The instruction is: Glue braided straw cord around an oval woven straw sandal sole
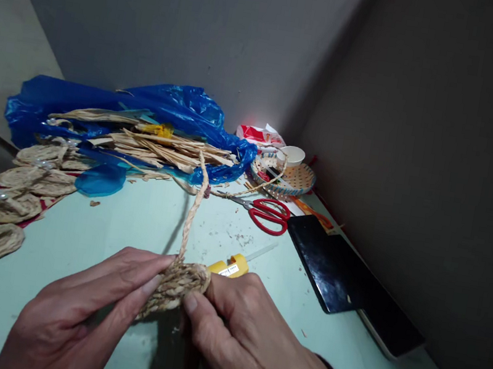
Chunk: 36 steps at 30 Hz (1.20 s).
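A small piece of braided straw [176, 289] is held up between both hands above the pale green table. My left hand [86, 309] pinches its left edge between thumb and fingers. On its right end, my right hand [237, 326] is closed with the thumb in front. A twisted straw cord [194, 213] stands up from the top of the piece and leans slightly right. Just behind my right hand lies a yellow tool [238, 264] with a clear stick, partly hidden.
Red-handled scissors [269, 216] lie beyond the hands, beside dark flat devices [331, 266]. A blue plastic bag [184, 103] with straw strips [158, 149] and a woven basket [301, 180] are at the back. Several woven straw pieces [4, 202] with beads line the left side.
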Motion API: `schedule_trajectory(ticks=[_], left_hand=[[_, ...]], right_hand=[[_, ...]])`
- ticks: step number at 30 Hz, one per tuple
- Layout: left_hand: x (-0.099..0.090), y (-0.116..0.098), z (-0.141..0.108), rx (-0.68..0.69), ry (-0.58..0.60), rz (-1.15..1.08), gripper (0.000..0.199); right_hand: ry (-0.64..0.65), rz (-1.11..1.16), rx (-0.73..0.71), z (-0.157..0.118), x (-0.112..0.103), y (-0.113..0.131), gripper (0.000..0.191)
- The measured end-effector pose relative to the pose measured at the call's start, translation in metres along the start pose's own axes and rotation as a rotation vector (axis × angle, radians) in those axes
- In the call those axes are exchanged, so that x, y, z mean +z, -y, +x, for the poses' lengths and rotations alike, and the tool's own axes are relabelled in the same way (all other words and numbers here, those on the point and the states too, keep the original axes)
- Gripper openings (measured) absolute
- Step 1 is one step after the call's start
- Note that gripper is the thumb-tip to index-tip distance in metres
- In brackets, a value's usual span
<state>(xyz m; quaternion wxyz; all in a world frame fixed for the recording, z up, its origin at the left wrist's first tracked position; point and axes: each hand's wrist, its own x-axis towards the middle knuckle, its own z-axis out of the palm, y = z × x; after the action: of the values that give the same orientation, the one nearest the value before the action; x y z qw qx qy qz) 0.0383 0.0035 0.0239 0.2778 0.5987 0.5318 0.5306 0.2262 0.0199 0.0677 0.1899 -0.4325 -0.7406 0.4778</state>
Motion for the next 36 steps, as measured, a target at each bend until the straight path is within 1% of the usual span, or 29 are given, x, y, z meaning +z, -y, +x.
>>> schedule_trajectory(ticks=[5,8,13,20,25,27,29,32,36], left_hand=[[0.001,-0.002,-0.001,-0.006,-0.003,0.011,0.017],[0.001,-0.002,-0.001,0.021,-0.005,0.013,0.018],[-0.001,-0.003,0.0,0.069,0.07,0.03,0.019],[-0.001,-0.002,-0.002,0.092,0.104,0.079,0.019],[-0.001,0.002,-0.005,0.114,0.083,0.092,0.022],[-0.002,0.006,-0.006,0.116,0.106,0.109,0.021],[-0.004,0.011,-0.008,0.127,0.146,0.122,0.023],[-0.006,0.017,-0.01,0.174,0.163,0.145,0.029],[-0.007,0.016,-0.011,0.21,0.21,0.198,0.036]], right_hand=[[0.021,-0.024,0.05,0.0,0.0,0.001,0.033],[0.035,-0.034,0.06,-0.001,0.001,0.002,0.031],[0.041,-0.068,0.044,-0.001,0.003,0.001,0.03],[0.02,-0.14,-0.037,-0.001,0.005,-0.005,0.027],[0.033,-0.165,0.015,-0.001,0.006,-0.003,0.029],[0.045,-0.17,0.037,-0.001,0.005,0.0,0.031],[0.062,-0.164,0.043,-0.001,0.004,0.003,0.031],[0.089,-0.151,0.053,-0.001,0.001,0.005,0.03],[0.117,-0.154,0.059,-0.001,0.0,0.006,0.03]])
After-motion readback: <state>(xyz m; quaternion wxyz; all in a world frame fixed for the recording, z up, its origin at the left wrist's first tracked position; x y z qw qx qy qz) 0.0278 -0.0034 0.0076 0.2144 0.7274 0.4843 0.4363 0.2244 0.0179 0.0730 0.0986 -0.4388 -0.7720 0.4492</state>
